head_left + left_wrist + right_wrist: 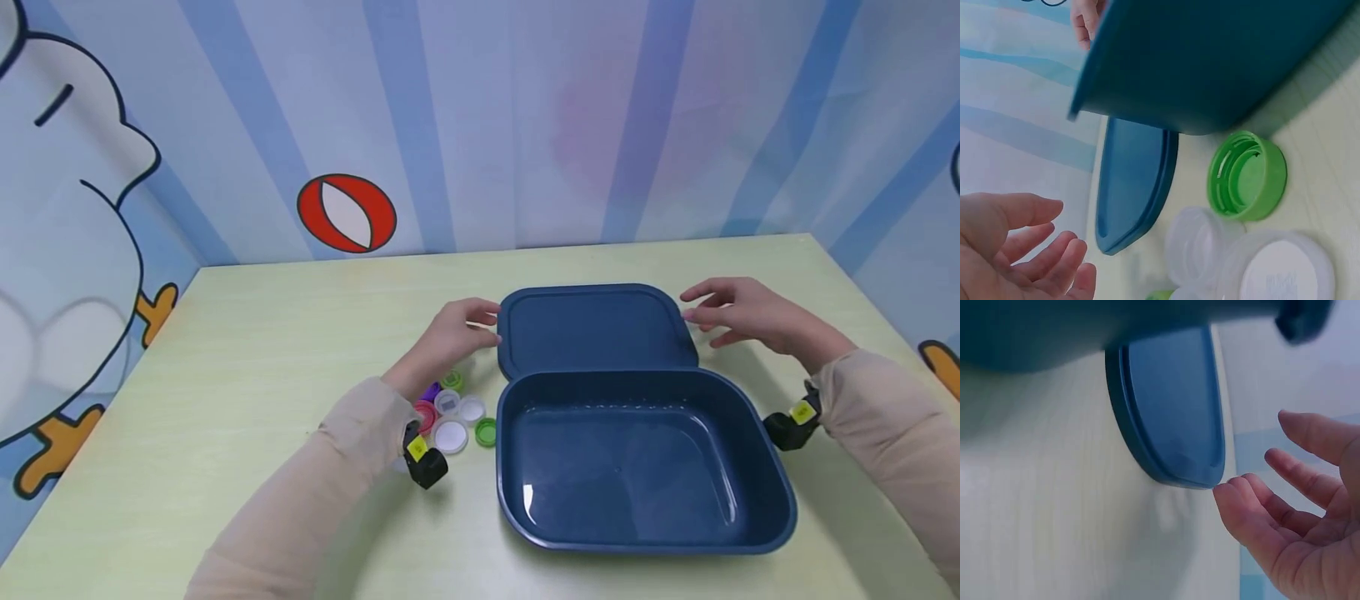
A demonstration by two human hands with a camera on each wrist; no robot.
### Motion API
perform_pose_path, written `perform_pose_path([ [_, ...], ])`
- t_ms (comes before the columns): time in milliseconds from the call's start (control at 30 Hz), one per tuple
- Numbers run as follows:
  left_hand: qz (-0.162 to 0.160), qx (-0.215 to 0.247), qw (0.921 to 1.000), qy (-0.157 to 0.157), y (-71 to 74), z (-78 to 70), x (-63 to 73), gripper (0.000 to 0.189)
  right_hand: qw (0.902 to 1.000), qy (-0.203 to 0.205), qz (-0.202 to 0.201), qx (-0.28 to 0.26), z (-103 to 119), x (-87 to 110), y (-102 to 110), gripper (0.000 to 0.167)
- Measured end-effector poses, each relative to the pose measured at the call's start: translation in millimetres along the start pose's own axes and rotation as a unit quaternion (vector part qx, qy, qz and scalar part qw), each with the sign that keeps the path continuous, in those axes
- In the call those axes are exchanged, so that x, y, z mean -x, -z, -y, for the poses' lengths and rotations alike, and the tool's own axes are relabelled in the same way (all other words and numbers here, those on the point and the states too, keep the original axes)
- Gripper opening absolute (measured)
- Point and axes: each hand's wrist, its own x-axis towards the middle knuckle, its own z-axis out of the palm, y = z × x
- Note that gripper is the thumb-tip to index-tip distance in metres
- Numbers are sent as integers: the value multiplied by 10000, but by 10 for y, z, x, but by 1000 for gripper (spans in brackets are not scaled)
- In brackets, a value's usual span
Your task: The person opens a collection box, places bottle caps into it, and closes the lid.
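Observation:
A dark blue lid [596,329] lies flat on the table behind a deep blue plastic box [615,467], its near edge hidden by the box's rim. At the lid's left edge is my left hand [461,329], fingers loosely bent and holding nothing. My right hand [746,312] hovers by the lid's right edge, fingers spread and gripping nothing. In the right wrist view the fingertips [1225,490] come very close to the lid's corner; whether they touch, I cannot tell. The left wrist view shows a gap between the left hand [1029,250] and the lid [1132,181].
Left of the box lie several small caps: a green cap [486,432], a white cap [450,436], a red cap [426,417] and a purple cap [431,392]. Another green cap [452,380] sits under the left wrist. A patterned wall [480,125] rises behind the table [277,358].

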Motion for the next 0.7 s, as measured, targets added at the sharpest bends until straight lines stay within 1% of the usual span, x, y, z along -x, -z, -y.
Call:
perform_pose_path([
  [233, -6, -368, 9991, -203, 127, 2, 119, 43, 9998, 208, 26, 27, 61, 236, -26, 52],
  [333, -25, -492, 9985, -224, 175, 11, 169, 43, 9996, 280, 25, 64, 75, 349, -54, 51],
  [500, -67, -541, 9982, -238, 244, 24, 253, 43, 9993, 356, 4, 137, 68, 531, -111, 49],
  [633, -108, -536, 9981, -268, 289, 65, 314, 43, 9996, 297, 11, 9, 34, 673, -163, 50],
  [700, -111, -527, 9980, -334, 308, 97, 345, 43, 9997, 250, 33, -58, 9, 736, -188, 51],
])
